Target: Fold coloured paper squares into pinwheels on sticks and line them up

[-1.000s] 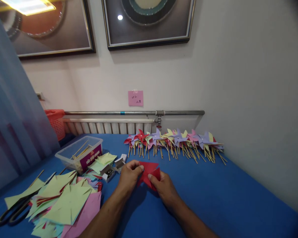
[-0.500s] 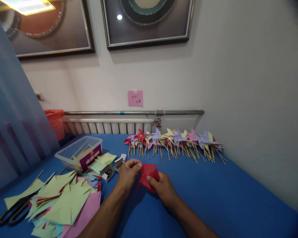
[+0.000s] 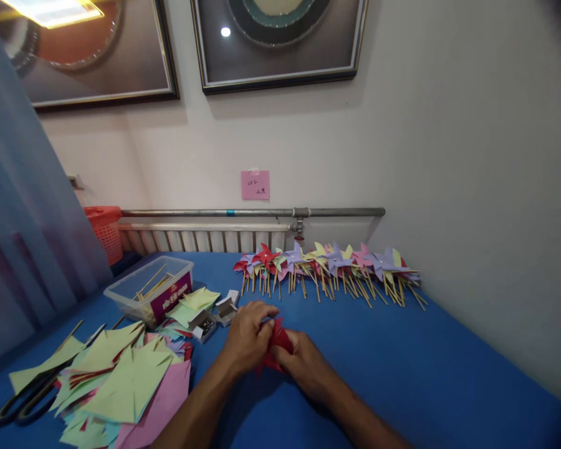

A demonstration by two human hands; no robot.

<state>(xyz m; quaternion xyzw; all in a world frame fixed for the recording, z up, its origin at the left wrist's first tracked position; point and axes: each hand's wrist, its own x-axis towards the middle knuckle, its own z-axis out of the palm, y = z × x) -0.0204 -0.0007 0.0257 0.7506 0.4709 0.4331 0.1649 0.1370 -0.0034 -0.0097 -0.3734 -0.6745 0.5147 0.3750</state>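
Since half a second ago, the left hand (image 3: pixel 249 337) has come in over the red paper (image 3: pixel 277 349), which showed a broad flat corner then and now appears bunched and mostly covered between both hands. With the plastic tub (image 3: pixel 172 300) as landmark, the paper is to its right and nearer the viewer, held above the blue tabletop (image 3: pixel 402 386). Right-hand fingers pinch it, the thumb lying across the front of the paper and the other fingers tucked behind; the right hand (image 3: pixel 305 362) is otherwise curled. On the left hand the index finger arches above the thumb at the paper's upper edge; whether those two press together cannot be told. Wooden sticks (image 3: pixel 156 288) lie inside the tub, and two small open boxes (image 3: pixel 202 328) sit to its right. Nearer than the tub are stacked paper sheets (image 3: pixel 128 380) and black-handled scissors (image 3: pixel 25 399); finished pinwheels (image 3: pixel 333 260) lie well to its right.
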